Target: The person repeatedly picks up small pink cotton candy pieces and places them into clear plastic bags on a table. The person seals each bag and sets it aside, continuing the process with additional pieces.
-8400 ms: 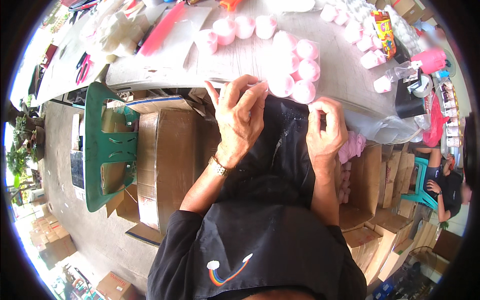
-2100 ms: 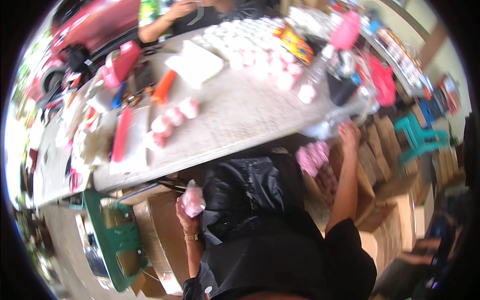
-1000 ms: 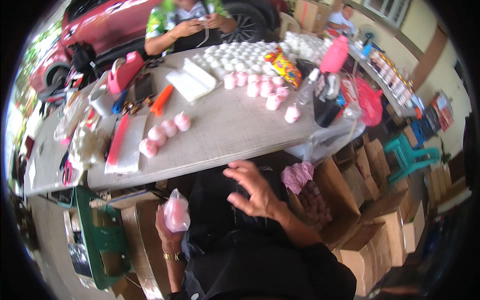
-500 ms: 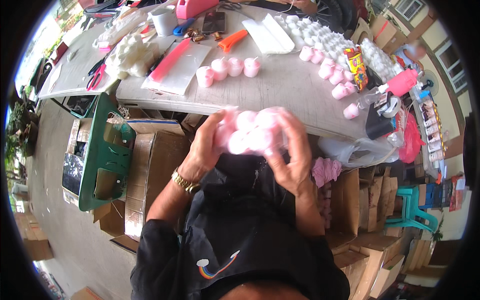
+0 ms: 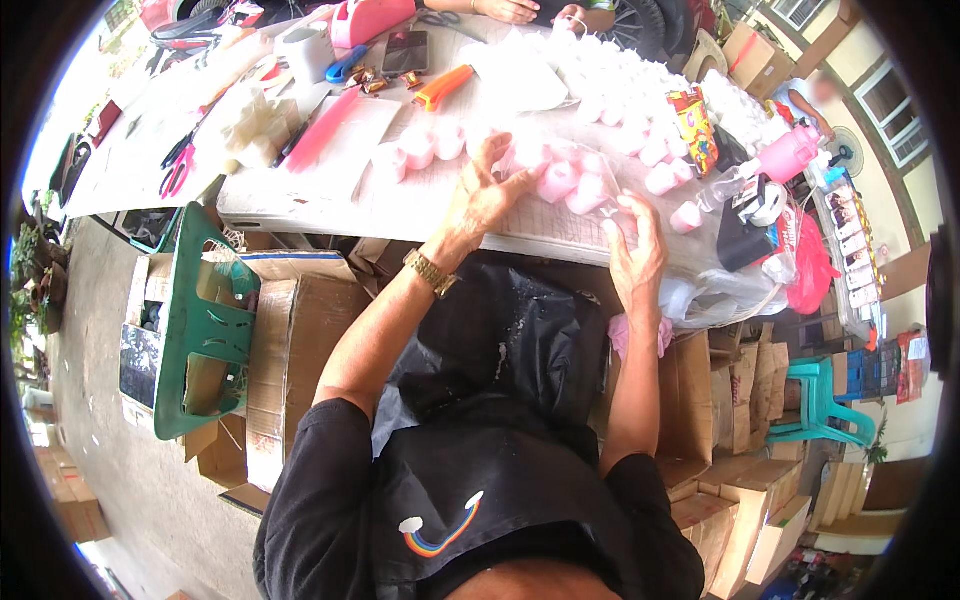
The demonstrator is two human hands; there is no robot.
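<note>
A clear plastic bag [image 5: 588, 190] packed with several pink candles rests on the table close to its front edge. My left hand [image 5: 482, 205] grips the bag's left end, thumb and fingers around it. At the opposite end, the fingertips of my right hand [image 5: 637, 255] pinch the loose plastic edge. Just left of the bag stands a short row of pink candles [image 5: 416, 148], partly washed out by glare. More pink candles [image 5: 662, 178] stand to the right.
White candles [image 5: 610, 85] crowd the table's far right, beside a yellow-red snack packet [image 5: 692, 130]. An orange-handled tool [image 5: 443, 88], phone [image 5: 405, 52] and pink scissors [image 5: 178, 170] lie farther left. A green plastic chair [image 5: 215, 330] and cardboard boxes [image 5: 300, 340] stand below. Another person's hands [image 5: 510, 10] show across the table.
Both hands have moved forward and right, bringing the bag of candles from above my lap onto the table. My right hand has shifted from the bag's side to its loose plastic edge.
</note>
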